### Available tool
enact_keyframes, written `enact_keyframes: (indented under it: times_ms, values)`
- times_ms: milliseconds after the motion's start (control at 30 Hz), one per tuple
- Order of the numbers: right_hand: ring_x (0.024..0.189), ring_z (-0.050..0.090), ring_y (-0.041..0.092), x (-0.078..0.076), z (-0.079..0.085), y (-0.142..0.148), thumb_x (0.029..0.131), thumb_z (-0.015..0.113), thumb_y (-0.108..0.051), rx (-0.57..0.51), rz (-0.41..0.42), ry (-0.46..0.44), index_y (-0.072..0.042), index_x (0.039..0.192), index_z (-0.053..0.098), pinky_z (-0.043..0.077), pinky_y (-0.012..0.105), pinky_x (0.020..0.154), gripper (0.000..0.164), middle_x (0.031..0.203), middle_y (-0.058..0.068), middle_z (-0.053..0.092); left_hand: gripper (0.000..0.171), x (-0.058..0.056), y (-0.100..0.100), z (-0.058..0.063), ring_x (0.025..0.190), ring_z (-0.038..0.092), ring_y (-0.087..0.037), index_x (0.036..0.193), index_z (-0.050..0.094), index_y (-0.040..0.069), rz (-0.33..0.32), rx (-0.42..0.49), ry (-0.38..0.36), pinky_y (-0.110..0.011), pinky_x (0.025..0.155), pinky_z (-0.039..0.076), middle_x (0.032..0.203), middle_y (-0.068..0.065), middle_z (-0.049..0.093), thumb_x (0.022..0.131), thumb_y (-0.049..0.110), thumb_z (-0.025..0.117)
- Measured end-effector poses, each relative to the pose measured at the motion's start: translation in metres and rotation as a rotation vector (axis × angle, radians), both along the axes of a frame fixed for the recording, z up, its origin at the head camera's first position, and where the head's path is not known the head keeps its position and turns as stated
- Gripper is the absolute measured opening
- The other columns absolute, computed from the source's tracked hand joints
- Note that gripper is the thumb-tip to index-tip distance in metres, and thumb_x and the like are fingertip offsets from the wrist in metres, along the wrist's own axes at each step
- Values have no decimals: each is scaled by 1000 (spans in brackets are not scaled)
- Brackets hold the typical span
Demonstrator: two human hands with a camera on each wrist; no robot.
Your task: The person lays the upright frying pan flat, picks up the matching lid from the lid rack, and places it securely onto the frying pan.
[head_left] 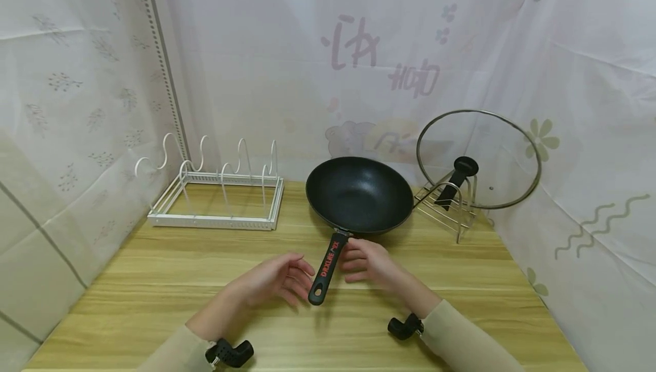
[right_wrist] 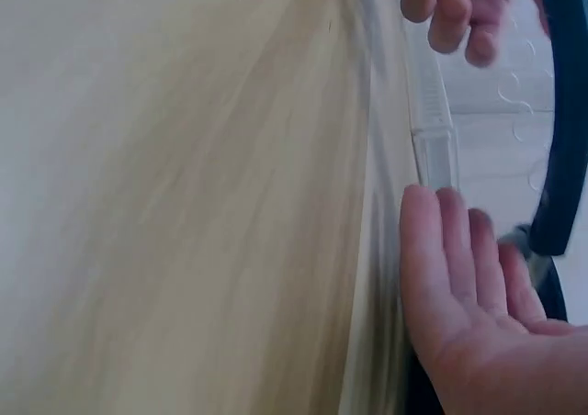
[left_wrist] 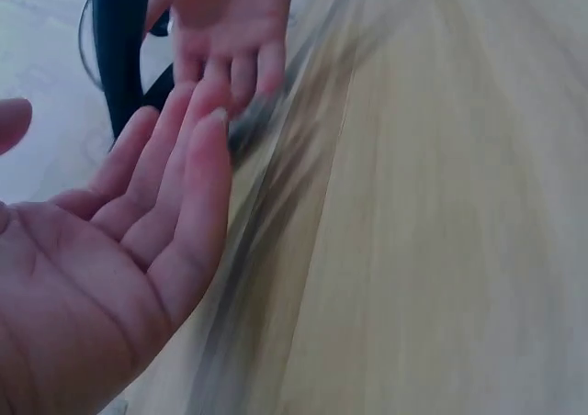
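A black wok (head_left: 359,195) stands on the wooden table, its long black handle (head_left: 329,269) with red lettering pointing toward me. My left hand (head_left: 279,281) is just left of the handle's end, palm turned inward and fingers loosely extended. On the other side, near where the handle meets the wok, is my right hand (head_left: 371,264), its fingers beside the handle and relaxed. Neither hand grips anything. In the left wrist view the left fingers (left_wrist: 197,185) are stretched out; the right wrist view shows the right fingers (right_wrist: 459,259) nearly straight below the dark handle (right_wrist: 560,112).
At the left stands a white wire rack (head_left: 215,221) with curved dividers. A glass lid (head_left: 479,158) with a black knob leans in a small metal stand (head_left: 458,224) at the right, close to the wok's rim. Patterned cloth (head_left: 287,47) hangs behind the wooden table (head_left: 215,269).
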State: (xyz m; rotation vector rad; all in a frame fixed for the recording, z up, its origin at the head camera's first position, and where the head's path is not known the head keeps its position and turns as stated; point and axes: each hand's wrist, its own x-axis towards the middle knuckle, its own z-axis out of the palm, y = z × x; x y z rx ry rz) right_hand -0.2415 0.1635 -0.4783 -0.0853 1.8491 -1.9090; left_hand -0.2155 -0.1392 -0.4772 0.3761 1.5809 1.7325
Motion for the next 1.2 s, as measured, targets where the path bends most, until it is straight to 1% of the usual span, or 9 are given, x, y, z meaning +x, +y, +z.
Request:
enact_keyframes:
  times_ms: [200,400,567,733,867,933,1033,1100,1200]
  values:
    - [98,77,19,12,4,28,115,55,-34,148,51,139,11,138,57,68,39,84,51,128,25,72,51,0,-7,-2,94,79,-25,129,62,-12,136,-100,151,-42,81,67,109,-15,76,115,35,48]
    - [94,74,19,22,4,50,115,56,-23,241,74,215,13,135,57,66,35,80,42,125,28,70,43,2,-4,0,93,78,-28,130,61,-15,177,-127,290,-41,78,67,112,-21,75,115,25,52]
    - [96,75,23,21,10,73,114,55,-18,285,20,276,14,134,56,67,37,81,38,126,31,68,42,6,5,10,94,77,-28,136,58,-12,210,-138,384,-36,76,65,116,-22,72,115,24,53]
    - [93,76,20,2,22,96,114,56,-17,329,-134,349,14,135,57,66,34,80,38,119,20,72,41,16,20,24,98,78,-31,143,57,-6,293,-143,435,-35,72,65,123,-27,68,113,22,57]
    - [86,74,12,-22,29,114,114,55,-16,375,-265,419,13,138,56,65,29,75,38,113,13,73,52,26,37,30,97,75,-25,157,52,3,375,-205,469,-38,70,65,126,-22,67,111,24,62]
    - [84,73,9,-35,30,122,114,54,-16,420,-316,458,11,140,56,64,26,74,38,115,18,72,61,31,44,31,96,72,-20,164,45,7,402,-246,479,-37,71,64,128,-17,67,110,28,64]
    - [86,76,13,-51,31,131,114,54,-18,491,-365,492,8,147,55,63,24,72,42,126,31,69,69,37,54,30,90,70,-17,170,38,14,434,-284,485,-33,68,60,127,-13,70,109,32,66]
    - [89,78,18,-60,30,136,114,55,-19,522,-382,495,6,152,53,63,25,73,45,133,35,66,70,39,58,27,84,70,-18,171,36,17,443,-292,492,-30,65,56,123,-12,70,109,32,66]
    - [93,79,22,-72,27,141,115,55,-22,543,-395,482,2,157,50,63,25,74,49,138,36,64,69,41,63,23,75,68,-18,171,37,20,442,-272,482,-32,59,58,117,-13,69,109,31,66]
